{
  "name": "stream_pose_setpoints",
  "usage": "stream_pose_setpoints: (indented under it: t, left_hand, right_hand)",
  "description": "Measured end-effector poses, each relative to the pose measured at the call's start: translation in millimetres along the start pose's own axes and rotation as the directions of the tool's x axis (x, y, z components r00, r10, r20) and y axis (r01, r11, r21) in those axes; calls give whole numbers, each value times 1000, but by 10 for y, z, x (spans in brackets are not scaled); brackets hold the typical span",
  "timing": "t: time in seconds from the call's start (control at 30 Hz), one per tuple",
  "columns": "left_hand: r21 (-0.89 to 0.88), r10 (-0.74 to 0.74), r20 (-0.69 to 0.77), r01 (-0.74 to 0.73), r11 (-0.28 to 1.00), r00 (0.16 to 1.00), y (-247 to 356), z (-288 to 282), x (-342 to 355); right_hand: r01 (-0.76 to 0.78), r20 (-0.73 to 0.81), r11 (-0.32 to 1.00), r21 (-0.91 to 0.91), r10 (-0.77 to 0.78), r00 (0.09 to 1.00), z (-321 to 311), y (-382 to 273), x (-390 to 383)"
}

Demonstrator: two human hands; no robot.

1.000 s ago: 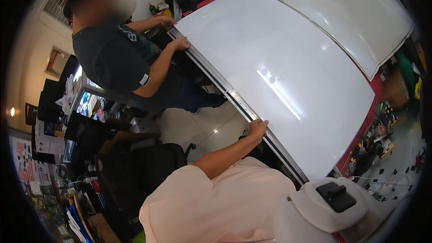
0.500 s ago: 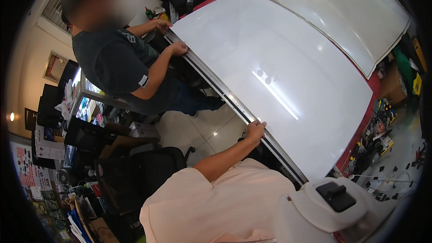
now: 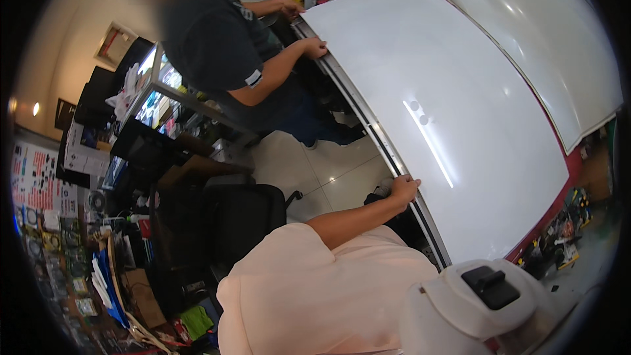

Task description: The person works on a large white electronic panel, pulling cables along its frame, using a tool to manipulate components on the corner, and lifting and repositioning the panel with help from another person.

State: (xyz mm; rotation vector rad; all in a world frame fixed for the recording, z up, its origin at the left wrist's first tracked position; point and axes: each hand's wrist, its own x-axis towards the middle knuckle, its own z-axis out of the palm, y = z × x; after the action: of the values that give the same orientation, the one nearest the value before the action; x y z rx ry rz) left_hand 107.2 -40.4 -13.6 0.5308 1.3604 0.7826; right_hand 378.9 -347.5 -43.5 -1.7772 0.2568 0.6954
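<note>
A large white board (image 3: 460, 79) lies over a red surface (image 3: 572, 172), with a metal rail (image 3: 374, 135) along its left edge. My left hand (image 3: 406, 189) grips this edge at the rail, fingers curled over it near the lower part. My right hand is not in view. Farther along the same edge, a co-worker in a dark T-shirt (image 3: 213, 52) holds the board and rail with both hands (image 3: 314, 48), close to the far corner. A glossy cream sheet (image 3: 526, 20) lies beside the board on the right.
A black chair (image 3: 243, 213) stands on the tiled floor (image 3: 328, 164) left of my arm. Monitors (image 3: 95, 95), shelving and packaged goods crowd the left side. Tools (image 3: 562, 230) pile up at the right. A white device with a black top (image 3: 490, 286) is at lower right.
The view has shifted, so the co-worker, chair and board's far end appear farther right. My left hand stays on the edge, as do the co-worker's hands.
</note>
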Motion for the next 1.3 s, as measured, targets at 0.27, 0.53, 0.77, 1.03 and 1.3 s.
stream_pose_setpoints:
  t: [0.27, 0.53, 0.77, 1.03, 1.3]
  left_hand:
    - [61, -9, -23, 10, 998, 1000, -44, -93, -91]
    - [104, -62, -4, 62, 993, 998, -42, -38, -103]
    - [82, -97, 156, 85, 993, 983, 289, -13, -240]
    - [172, -109, 130, 86, 981, 986, 286, -152, -277]
    - [110, -252, 15, 249, 962, 968, 241, -133, -329]
  right_hand:
    - [-52, -94, 999, -17, 50, 994, 54, -126, -258]
    - [24, 134, 997, -73, -14, 991, -198, -136, -133]
    - [-49, -159, 995, -83, 35, 987, 91, -543, -549]
    - [-1, -149, 989, -151, -22, 989, 76, -519, -701]
    - [124, -48, 855, -504, -171, 984, -104, -411, -479]
